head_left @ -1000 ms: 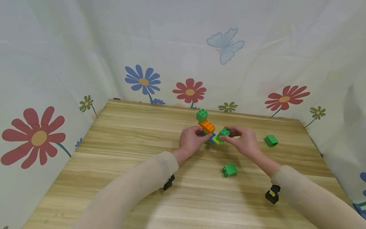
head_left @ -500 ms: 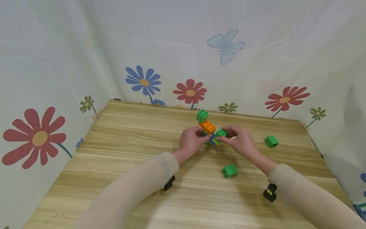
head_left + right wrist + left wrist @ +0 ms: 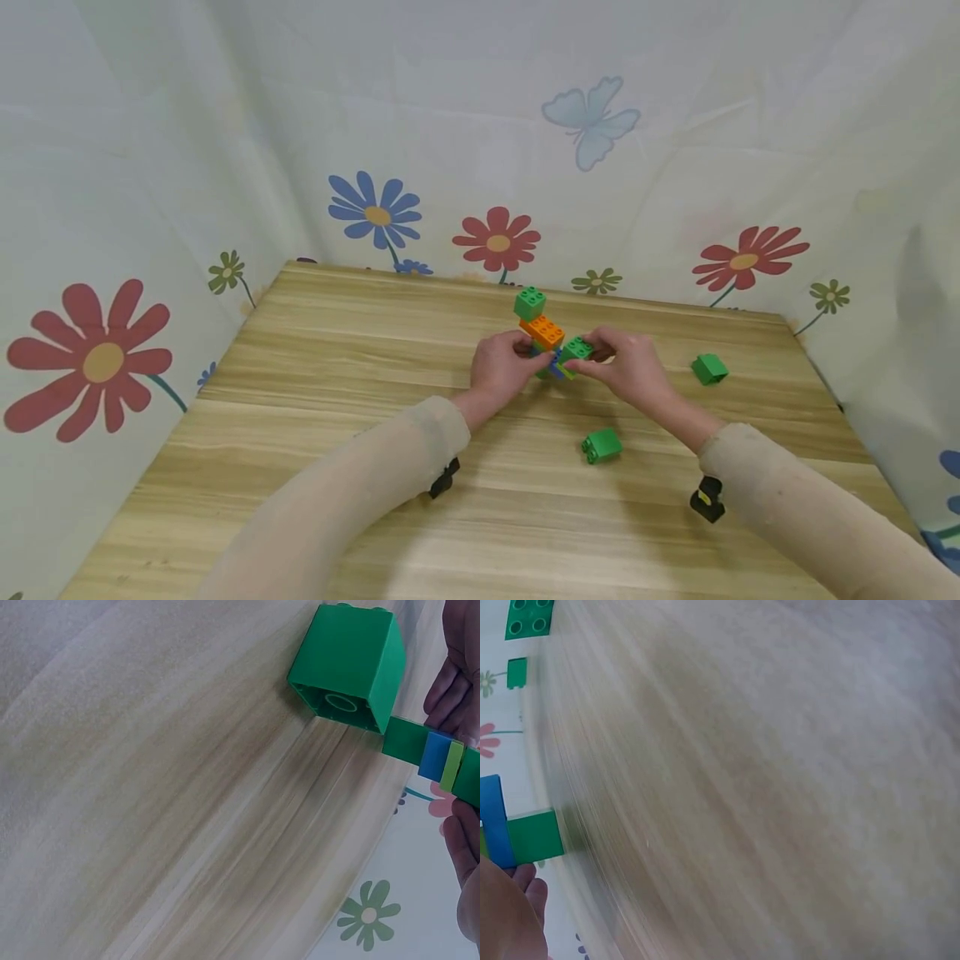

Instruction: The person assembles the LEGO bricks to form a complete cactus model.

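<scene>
In the head view a small toy-brick build stands near the table's middle, with a green brick (image 3: 530,303) on top and an orange brick (image 3: 543,332) under it. My left hand (image 3: 504,365) grips the build's left side around its lower bricks. A blue brick (image 3: 557,367) and a lime one (image 3: 567,374) jut out to the right. Thumb and fingers of my right hand (image 3: 633,367) pinch another green brick (image 3: 577,350) right over the lime one. From the right wrist, a green base brick (image 3: 407,741), blue, lime and green show stacked in line.
Two loose green bricks lie on the wooden table (image 3: 315,358): one on its side (image 3: 602,447) toward the front, one farther right (image 3: 709,368). A white flowered curtain (image 3: 420,108) encloses the back and sides. Each sleeve has a black device strapped under it.
My right hand has moved left and slightly down with its green brick, which now covers more of the lime brick. My left hand and the loose bricks stay put.
</scene>
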A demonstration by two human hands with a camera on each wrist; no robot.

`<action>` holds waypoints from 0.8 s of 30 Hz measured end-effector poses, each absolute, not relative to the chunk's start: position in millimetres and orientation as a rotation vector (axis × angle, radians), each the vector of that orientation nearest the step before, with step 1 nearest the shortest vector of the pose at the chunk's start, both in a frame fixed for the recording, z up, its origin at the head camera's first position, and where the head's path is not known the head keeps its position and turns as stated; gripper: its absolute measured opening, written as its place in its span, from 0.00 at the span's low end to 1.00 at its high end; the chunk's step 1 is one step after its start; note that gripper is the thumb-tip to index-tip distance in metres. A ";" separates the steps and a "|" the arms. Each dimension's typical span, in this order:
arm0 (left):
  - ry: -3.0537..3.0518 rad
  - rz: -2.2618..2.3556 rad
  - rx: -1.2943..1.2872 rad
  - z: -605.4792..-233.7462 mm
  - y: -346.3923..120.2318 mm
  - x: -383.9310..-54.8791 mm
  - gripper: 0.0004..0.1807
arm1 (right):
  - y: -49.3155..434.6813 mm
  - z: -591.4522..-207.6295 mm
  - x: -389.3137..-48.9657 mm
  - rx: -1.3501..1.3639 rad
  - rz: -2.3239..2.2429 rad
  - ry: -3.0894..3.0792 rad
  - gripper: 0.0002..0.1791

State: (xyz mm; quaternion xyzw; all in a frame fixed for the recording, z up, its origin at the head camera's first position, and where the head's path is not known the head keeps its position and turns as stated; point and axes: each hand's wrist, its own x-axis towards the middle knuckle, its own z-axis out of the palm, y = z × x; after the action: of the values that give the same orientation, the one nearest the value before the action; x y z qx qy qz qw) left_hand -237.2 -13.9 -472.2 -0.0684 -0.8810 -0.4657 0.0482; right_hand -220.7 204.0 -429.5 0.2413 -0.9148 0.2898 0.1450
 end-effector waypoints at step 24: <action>-2.681 -1.401 -0.211 -475.3 -13.0 -239.8 0.16 | 202.9 -426.5 -224.0 0.803 0.716 -2.595 0.15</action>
State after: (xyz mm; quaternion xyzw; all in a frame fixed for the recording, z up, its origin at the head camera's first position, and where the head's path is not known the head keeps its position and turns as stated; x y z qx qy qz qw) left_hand -239.8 -13.0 -475.3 -0.0694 -0.8828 -0.4614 0.0544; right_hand -224.0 202.9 -426.5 0.2821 -0.9110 0.2514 0.1655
